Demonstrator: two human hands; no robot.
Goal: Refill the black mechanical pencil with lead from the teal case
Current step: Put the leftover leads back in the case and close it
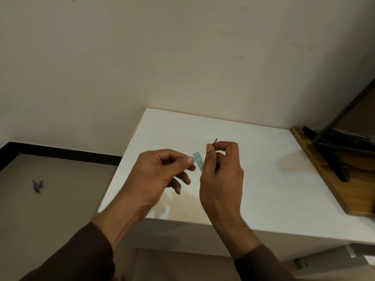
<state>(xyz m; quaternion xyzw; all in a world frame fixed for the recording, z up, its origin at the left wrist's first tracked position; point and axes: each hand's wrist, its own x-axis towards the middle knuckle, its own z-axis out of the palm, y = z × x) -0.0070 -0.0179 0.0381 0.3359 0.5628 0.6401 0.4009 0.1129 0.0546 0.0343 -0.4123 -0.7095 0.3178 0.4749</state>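
teal case lies on the surface between your hands, right hand pinching a thin black pencil, left hand loosely curled, holding nothing.

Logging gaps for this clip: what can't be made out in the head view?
- Black mechanical pencil: only a thin dark tip shows above the right hand; its fingers hide the rest.
- Teal case: partly behind the right hand; open or closed unclear, print too small.
- Left hand: blurred; any lead held is too small to see.
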